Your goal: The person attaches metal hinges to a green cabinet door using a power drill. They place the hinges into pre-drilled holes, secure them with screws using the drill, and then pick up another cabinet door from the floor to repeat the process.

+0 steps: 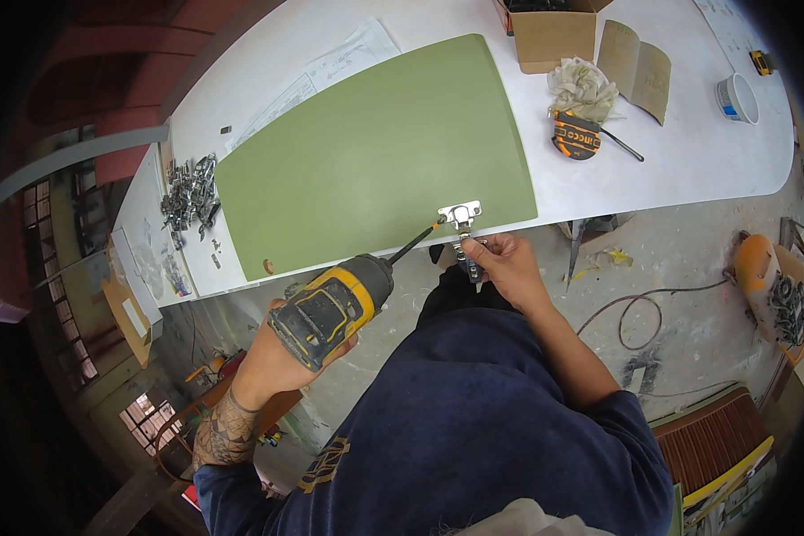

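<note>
My left hand (281,362) is wrapped round the grip of a yellow and black cordless drill (335,304). The long bit of the drill slants up to the left screw ear of a metal cabinet hinge (461,213). That hinge sits on the near edge of a green panel (366,147), its arm sticking out past the edge. My right hand (505,266) pinches the hinge arm between thumb and fingers. Near the panel's left corner is a round, brownish hole (269,266). The drill hides part of the panel's near edge.
The panel lies on a white table (670,179). A pile of metal hinges (189,192) lies left of it; paper drawings (330,71) lie behind. To the right are a tape measure (576,136), a crumpled cloth (582,87), a cardboard box (554,40) and a white tub (738,98).
</note>
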Tool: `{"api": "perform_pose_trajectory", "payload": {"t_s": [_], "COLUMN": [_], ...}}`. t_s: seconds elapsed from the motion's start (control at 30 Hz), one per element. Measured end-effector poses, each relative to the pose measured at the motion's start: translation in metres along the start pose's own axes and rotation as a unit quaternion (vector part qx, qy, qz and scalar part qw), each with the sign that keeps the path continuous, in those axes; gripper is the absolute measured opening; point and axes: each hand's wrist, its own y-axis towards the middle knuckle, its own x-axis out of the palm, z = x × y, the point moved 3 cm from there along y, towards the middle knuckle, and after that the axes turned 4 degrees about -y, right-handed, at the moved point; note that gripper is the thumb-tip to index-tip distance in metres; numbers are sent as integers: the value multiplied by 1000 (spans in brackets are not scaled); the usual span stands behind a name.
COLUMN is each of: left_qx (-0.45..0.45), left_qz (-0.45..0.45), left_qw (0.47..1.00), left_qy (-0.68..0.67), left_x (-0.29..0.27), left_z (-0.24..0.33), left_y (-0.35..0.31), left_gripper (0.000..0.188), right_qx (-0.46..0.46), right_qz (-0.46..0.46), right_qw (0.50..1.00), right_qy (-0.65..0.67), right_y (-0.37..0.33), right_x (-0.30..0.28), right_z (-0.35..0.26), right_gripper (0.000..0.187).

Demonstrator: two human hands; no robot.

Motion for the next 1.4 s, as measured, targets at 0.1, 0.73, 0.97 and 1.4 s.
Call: {"api": "perform_pose_trajectory", "payload": {"t_s": [0.1,0.73,0.97,1.4], "left_qx": [17,5,7,43], "left_qz": [4,-6,-12,-1], "left_qw": [1000,1000,1000,998], "left_qy": [20,13,14,41], "left_x": [0,-3,-5,-6], "left_z": [0,-2,1,5], "left_y": [1,1,0,3], "left_gripper": [25,25,23,22], "right_qx": [-3,4,10,10], "right_qz": [-4,-13,-24,-25], "right_qw": [1000,1000,1000,1000], "right_qy": [0,2,14,16], "right_y": [1,1,1,0], "right_x": [0,0,0,0], "right_z": [1,0,-4,-5], "right_gripper": [39,35,34,34]}}
